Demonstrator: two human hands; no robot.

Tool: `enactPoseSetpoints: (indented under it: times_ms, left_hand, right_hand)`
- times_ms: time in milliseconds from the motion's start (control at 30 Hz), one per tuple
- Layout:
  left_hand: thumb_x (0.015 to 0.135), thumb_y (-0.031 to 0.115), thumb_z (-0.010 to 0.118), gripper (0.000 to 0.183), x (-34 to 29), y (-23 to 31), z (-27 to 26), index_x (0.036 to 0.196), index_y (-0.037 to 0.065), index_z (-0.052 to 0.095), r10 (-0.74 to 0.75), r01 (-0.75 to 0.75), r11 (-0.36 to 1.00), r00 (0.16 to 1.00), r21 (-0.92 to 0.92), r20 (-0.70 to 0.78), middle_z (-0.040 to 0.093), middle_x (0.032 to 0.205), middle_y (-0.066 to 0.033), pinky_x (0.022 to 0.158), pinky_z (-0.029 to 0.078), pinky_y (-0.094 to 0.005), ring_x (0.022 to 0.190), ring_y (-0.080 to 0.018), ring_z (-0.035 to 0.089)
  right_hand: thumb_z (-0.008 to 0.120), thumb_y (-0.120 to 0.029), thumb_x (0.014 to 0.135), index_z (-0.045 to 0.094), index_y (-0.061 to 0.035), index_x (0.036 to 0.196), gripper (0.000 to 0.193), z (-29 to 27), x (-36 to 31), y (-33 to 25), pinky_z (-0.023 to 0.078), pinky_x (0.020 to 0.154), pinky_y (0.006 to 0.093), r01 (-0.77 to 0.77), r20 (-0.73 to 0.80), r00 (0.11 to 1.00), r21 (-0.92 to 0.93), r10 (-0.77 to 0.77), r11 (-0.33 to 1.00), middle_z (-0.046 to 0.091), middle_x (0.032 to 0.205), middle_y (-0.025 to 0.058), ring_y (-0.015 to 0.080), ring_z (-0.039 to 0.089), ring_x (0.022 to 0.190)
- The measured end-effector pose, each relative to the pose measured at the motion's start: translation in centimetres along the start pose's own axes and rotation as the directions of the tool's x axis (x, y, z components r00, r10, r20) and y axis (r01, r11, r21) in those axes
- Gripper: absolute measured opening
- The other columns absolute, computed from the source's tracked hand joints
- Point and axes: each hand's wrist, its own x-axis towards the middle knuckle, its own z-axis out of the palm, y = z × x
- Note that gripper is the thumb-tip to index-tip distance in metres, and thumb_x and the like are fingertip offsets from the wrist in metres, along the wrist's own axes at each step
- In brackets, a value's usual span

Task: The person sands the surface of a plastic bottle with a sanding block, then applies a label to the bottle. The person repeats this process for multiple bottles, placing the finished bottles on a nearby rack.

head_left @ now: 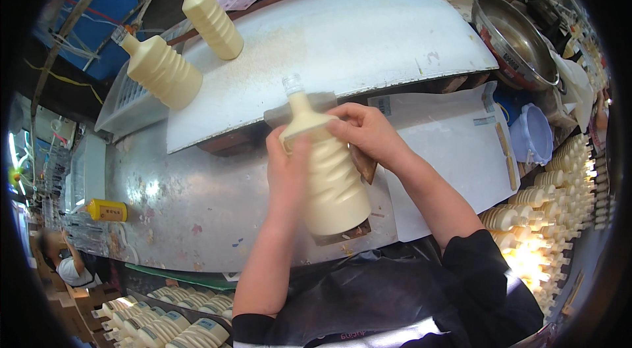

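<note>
Fingers of my left hand [288, 160], blurred, are curled against the left shoulder of the bottle [334, 183], while the thumb and forefinger of my right hand [375, 134] press together on its right shoulder; between them I have it clamped from both sides. It sits at the middle of the metal table [210, 210], near my apron, its neck pointing away from me. It is cream and glossy, with slanting ridges around the body, a smooth round base and a narrow neck ending in a clear mouth. One straight edge crosses its shoulder, though I can't tell of what. From left to right I count one person [76, 270] far off, one yellow container [107, 210], and two standing bottles [166, 77] of the same cream kind beyond my left hand. Lower left lie rows [161, 328] of more bottles, too many to count. One white board [368, 32] stretches behind mine, and one more cream bottle stands past its far right end. Then come one white sheet [447, 150] beside my right forearm, one wide pan [513, 29], one pale blue tub [532, 134], and crowded stacks [556, 183] I can't number.
</note>
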Motion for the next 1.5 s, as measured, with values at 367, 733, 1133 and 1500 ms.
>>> enactPoseSetpoints:
  times_ms: [367, 733, 1133, 1500]
  left_hand:
    - [0.110, 0.038, 0.041, 0.047, 0.0, -1.1, -0.9, 0.138, 0.002, 0.050, -0.015, 0.017, 0.983, 1.000, -0.181, 0.015, 0.060, 0.128, -0.0106, 0.098, 0.048, -0.0342, 0.111, -0.0167, 0.058]
    - [0.090, 0.029, 0.071, 0.080, -5.7, 2.7, 0.3, 0.155, 0.002, 0.032, 0.347, -0.354, 0.646, 0.925, 0.676, 0.152, 0.026, 0.154, -0.0347, 0.112, 0.038, -0.0500, 0.137, -0.0512, 0.040]
    - [0.082, 0.030, 0.077, 0.105, -5.4, 1.3, 0.5, 0.160, 0.003, 0.012, 0.255, -0.256, 0.789, 0.964, 0.558, 0.083, 0.028, 0.153, -0.0310, 0.108, 0.043, -0.0500, 0.133, -0.0472, 0.046]
    - [0.083, 0.011, 0.075, 0.091, -5.5, -0.5, -1.0, 0.157, 0.002, 0.024, -0.108, 0.114, 0.991, 0.990, -0.064, 0.095, 0.058, 0.137, -0.0180, 0.102, 0.051, -0.0389, 0.122, -0.0270, 0.062]
  right_hand:
    - [0.068, -0.027, 0.094, 0.068, -0.0017, 0.116, 0.034, 0.0, -0.4, -1.3, 0.044, 0.061, 0.0221, -0.011, -0.043, 0.999, -0.099, 0.007, 0.995, 0.063, 0.076, -0.0037, 0.0033, 0.053, 0.066]
    - [0.062, -0.008, 0.094, 0.048, -0.0006, 0.135, 0.045, 3.8, -0.2, -4.9, 0.050, 0.094, 0.0320, 0.453, -0.228, 0.851, -0.138, -0.474, 0.881, 0.065, 0.115, 0.0150, 0.0193, 0.063, 0.107]
    - [0.057, -0.015, 0.100, 0.046, -0.0028, 0.141, 0.043, 0.9, 1.7, 1.0, 0.045, 0.103, 0.0373, 0.462, -0.278, 0.756, -0.417, -0.593, 0.783, 0.059, 0.130, 0.0162, 0.0277, 0.058, 0.119]
    - [0.057, -0.012, 0.099, 0.043, 0.0001, 0.139, 0.044, 1.6, 0.8, -0.6, 0.045, 0.101, 0.0349, 0.313, -0.289, 0.870, -0.300, -0.399, 0.901, 0.057, 0.129, 0.0155, 0.0209, 0.055, 0.118]
